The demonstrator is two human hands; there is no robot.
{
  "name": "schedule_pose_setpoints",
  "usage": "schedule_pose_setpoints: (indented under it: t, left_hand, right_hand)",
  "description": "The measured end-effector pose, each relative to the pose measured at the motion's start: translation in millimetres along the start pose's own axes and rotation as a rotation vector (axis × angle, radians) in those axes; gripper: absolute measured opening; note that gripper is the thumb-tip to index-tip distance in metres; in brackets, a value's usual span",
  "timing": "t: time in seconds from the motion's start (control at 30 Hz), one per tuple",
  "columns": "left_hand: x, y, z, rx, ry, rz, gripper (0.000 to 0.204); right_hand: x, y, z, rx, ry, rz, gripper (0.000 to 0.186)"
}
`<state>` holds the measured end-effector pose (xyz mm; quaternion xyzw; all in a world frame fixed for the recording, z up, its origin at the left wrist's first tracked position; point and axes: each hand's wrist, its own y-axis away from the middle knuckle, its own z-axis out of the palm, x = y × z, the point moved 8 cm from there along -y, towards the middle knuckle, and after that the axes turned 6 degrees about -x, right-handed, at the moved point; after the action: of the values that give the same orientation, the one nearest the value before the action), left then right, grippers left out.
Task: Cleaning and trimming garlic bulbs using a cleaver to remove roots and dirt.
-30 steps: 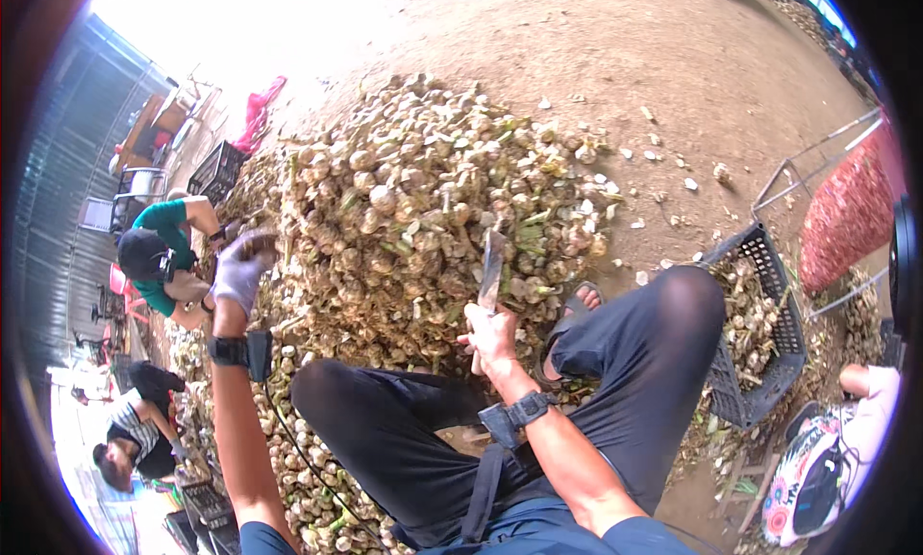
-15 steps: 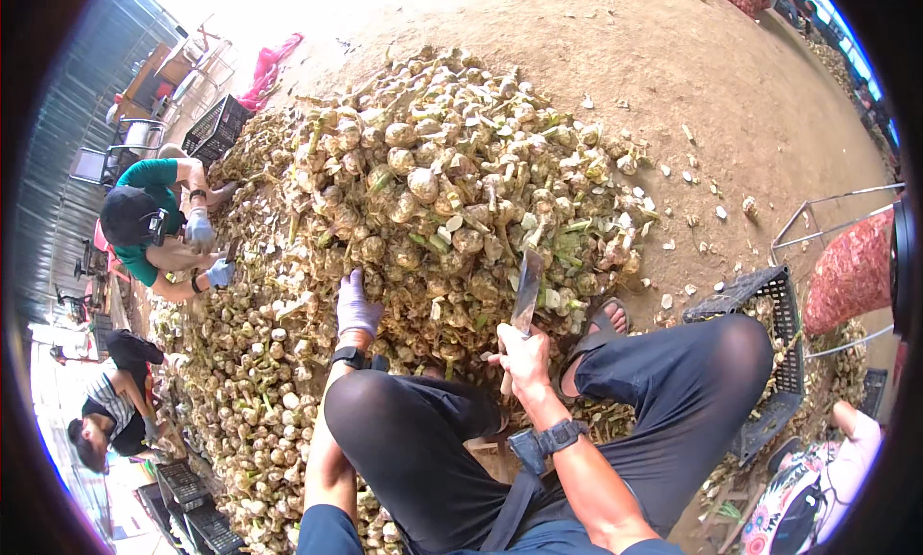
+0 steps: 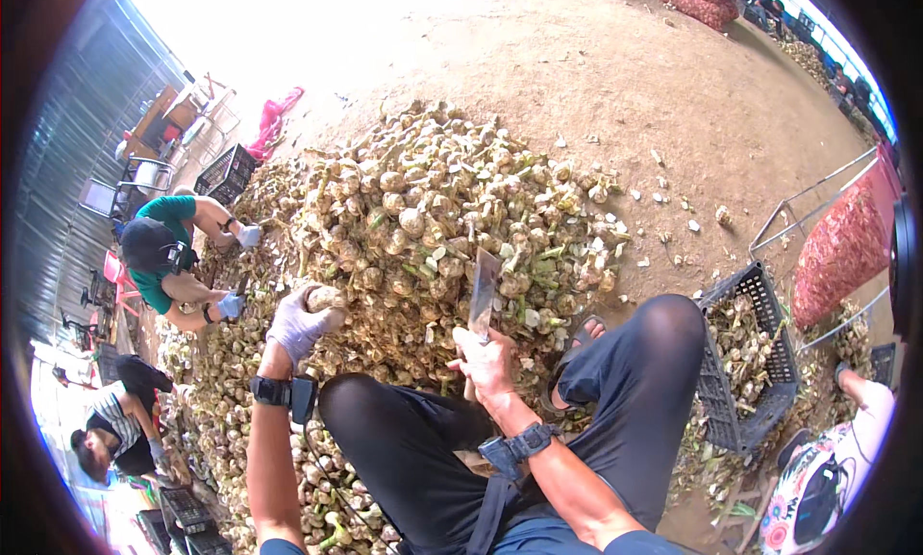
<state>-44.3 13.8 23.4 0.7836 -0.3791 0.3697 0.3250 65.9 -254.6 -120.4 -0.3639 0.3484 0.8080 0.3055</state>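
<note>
My left hand (image 3: pixel 293 326), in a pale purple glove, has its fingers closed round a garlic bulb (image 3: pixel 325 302) to the left of the middle. My right hand (image 3: pixel 483 361) is bare and grips a knife, its broad blade (image 3: pixel 484 286) pointing upward. Both hands are just above a big heap of untrimmed garlic (image 3: pixel 413 218) with stalks and leaves, with smaller trimmed-looking bulbs spread below left. My knees are bent either side of the knife hand.
A black crate (image 3: pixel 745 420) of garlic stands by my right knee, beside a filled red mesh sack (image 3: pixel 836 252). Co-workers crouch at left (image 3: pixel 154 247), lower left (image 3: pixel 120 425) and lower right (image 3: pixel 865 411). An empty-looking crate (image 3: pixel 221 175) and red sacks (image 3: pixel 692 2) lie farther back.
My left hand dropped from raised over the heap onto it and now has come back holding a bulb. My right hand keeps the knife upright, slightly shifted.
</note>
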Motion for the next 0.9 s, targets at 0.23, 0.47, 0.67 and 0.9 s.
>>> schedule_pose_setpoints:
  t: [0.23,0.47,0.67,0.9]
  left_hand:
    - [121,31,104,-0.034,-0.585,0.159,0.045]
    - [131,43,138,-0.095,-0.393,0.324,0.069]
    - [102,37,149,-0.151,0.11,0.297,0.081]
    - [83,22,154,-0.124,0.285,0.282,0.082]
  right_hand:
    - [-58,35,45,-0.359,-0.203,0.005,0.036]
    - [-62,35,28,-0.403,-0.506,0.232,0.034]
    - [-85,41,29,-0.411,-0.345,0.132,0.035]
    - [-123,41,3,-0.208,0.88,-0.673,0.019]
